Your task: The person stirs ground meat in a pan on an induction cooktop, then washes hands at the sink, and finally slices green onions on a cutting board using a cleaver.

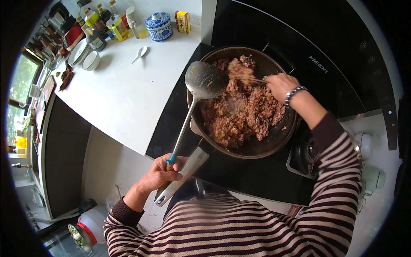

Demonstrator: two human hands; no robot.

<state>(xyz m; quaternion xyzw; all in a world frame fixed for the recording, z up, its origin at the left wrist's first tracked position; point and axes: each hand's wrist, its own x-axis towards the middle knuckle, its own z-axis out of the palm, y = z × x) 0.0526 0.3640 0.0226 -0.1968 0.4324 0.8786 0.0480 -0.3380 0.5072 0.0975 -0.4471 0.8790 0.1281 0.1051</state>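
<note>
A large dark wok [260,151] on the black stove holds crumbled minced meat [237,109], partly browned and partly pink. My left hand [163,173] grips the handle of a metal wok spatula [205,80], its blade lying over the wok's left rim, and is also at the wok's flat metal handle [186,176]; whether it grips both I cannot tell. Above the meat on the right, my right hand [284,86] is closed on the thin handle of a utensil [261,81]. Its far end is blurred and covered by a clump of meat.
A stove burner [311,154] lies right of the wok, with a dark range hood panel [314,38] beyond. On the white counter [128,102] are a white spoon [140,54], a bowl [91,61], a blue-and-white lidded jar [159,27], a small yellow box [182,22] and several bottles.
</note>
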